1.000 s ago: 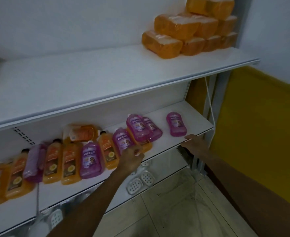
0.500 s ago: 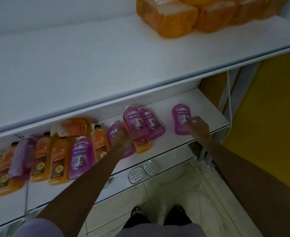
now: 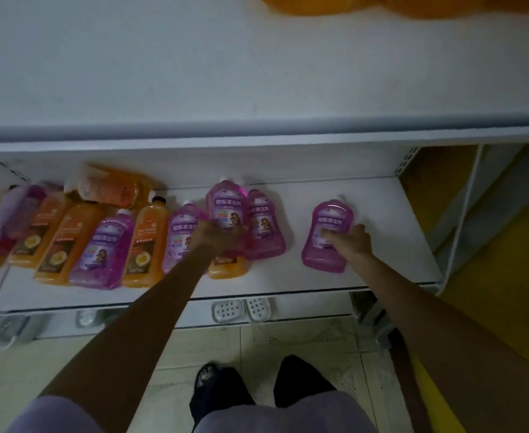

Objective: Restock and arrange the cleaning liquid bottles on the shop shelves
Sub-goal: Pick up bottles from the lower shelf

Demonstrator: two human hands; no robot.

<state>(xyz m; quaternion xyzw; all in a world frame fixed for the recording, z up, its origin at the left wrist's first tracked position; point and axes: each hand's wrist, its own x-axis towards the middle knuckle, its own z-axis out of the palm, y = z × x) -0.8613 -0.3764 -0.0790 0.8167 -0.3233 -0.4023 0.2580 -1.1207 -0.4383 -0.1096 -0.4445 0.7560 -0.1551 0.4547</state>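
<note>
White shelves (image 3: pixel 288 89) fill the frame's upper half. Across the lower shelf (image 3: pixel 381 276), mid-frame, your orange bottles (image 3: pixel 66 245) and purple bottles (image 3: pixel 107 248) lie flat. Your left hand (image 3: pixel 216 235) curls around one purple bottle (image 3: pixel 225 210) at centre; your right hand (image 3: pixel 347 242) rests, fingers spread, on a lone bottle (image 3: pixel 328 226) right of centre.

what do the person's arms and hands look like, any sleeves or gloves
Both forearms are bare. The left hand and right hand wear no gloves, and no rings, watch or bracelets show, though the dim light hides fine detail. A pale lilac short sleeve covers the upper left arm at the picture's lower edge. The right arm's sleeve is out of view.
</note>
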